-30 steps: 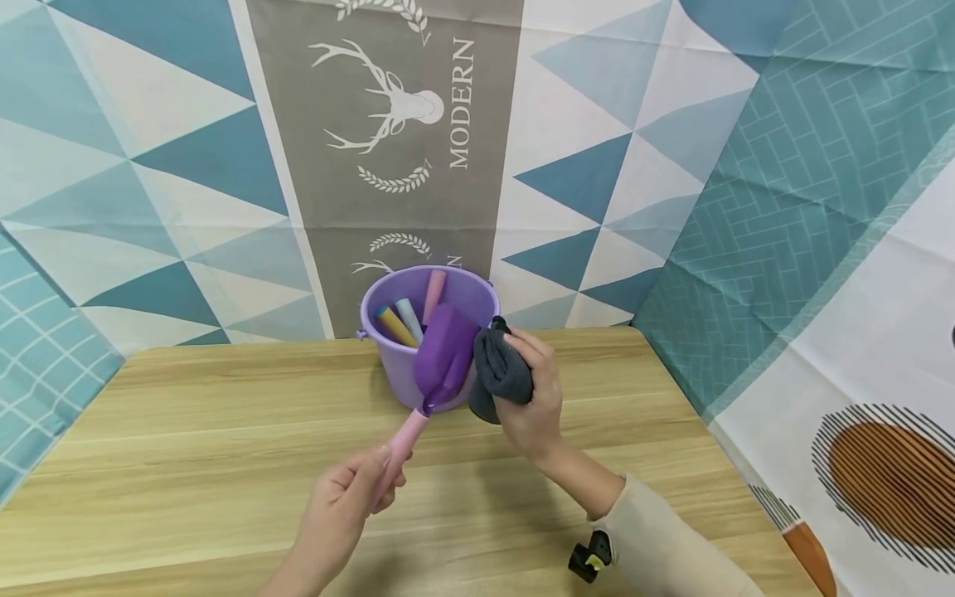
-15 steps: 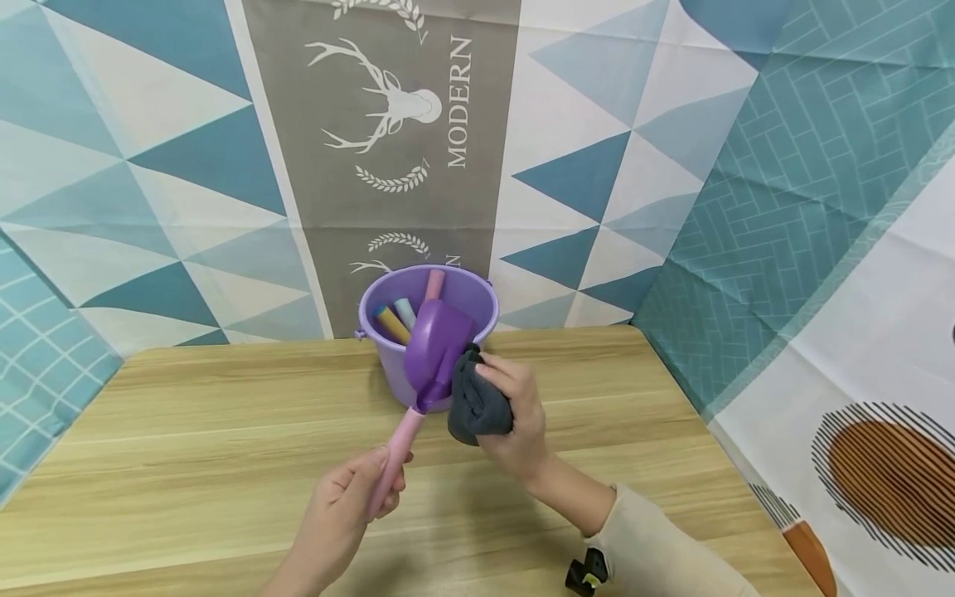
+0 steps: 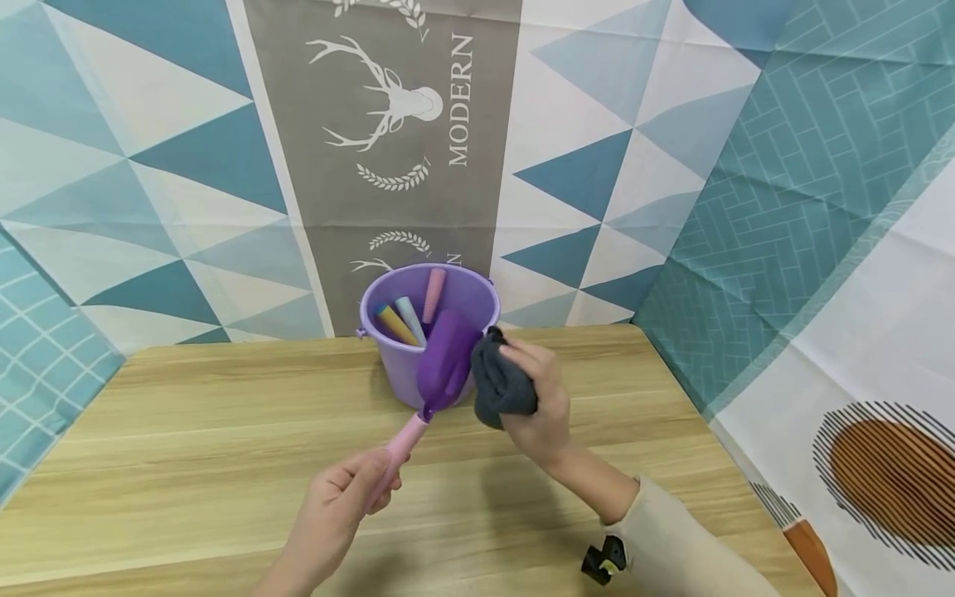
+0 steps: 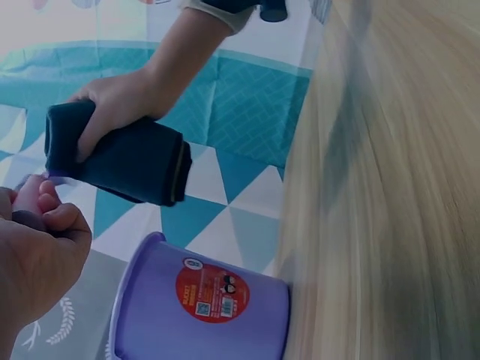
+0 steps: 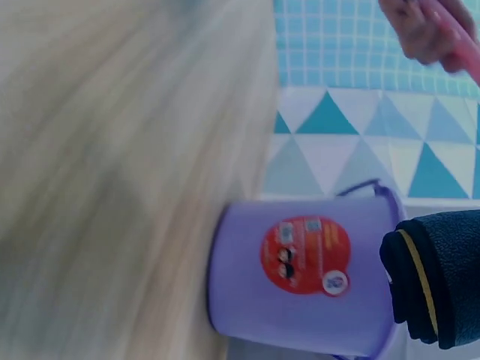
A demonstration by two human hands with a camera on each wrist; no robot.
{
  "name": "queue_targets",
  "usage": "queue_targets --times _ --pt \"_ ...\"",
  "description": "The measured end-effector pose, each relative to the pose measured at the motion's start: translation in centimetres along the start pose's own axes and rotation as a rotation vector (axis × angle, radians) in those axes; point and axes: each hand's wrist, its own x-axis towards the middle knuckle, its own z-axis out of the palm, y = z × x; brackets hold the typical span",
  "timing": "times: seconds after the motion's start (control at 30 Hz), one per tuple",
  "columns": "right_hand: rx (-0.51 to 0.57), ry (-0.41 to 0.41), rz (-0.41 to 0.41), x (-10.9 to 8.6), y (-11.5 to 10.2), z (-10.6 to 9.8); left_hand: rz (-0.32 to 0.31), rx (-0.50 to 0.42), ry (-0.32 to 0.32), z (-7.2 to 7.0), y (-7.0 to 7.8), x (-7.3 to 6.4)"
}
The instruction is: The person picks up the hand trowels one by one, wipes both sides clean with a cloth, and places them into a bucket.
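My left hand [image 3: 336,506] grips the pink handle of a toy sand shovel [image 3: 440,365]. Its purple scoop is turned partly on edge, in front of a light purple bucket [image 3: 395,369] in the head view. A folded dark grey cloth [image 3: 503,385] is in my right hand [image 3: 545,406], against or very close to the scoop's right side. In the left wrist view the folded cloth [image 4: 120,157] hides nearly all of the scoop. The right wrist view catches the cloth's edge [image 5: 442,277] and the pink handle [image 5: 454,37].
Inside the bucket stand a pink handle [image 3: 434,290], a pale blue handle [image 3: 409,315] and a yellow one [image 3: 395,323]. A red label [image 4: 212,291] is on the bucket's side. The wooden table [image 3: 186,448] meets a patterned cloth backdrop [image 3: 574,166] behind.
The right hand moved the cloth left and down along the scoop, then back right and up. The scoop turned face-on, then more on edge again. The bucket stayed put.
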Motion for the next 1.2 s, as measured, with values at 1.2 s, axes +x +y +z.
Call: queue_targets --times 1.2 --pt "-0.103 -0.016 -0.198 1.3 -1.2 0.1 -0.059 0.262 0.168 0.8 1.5 0.4"
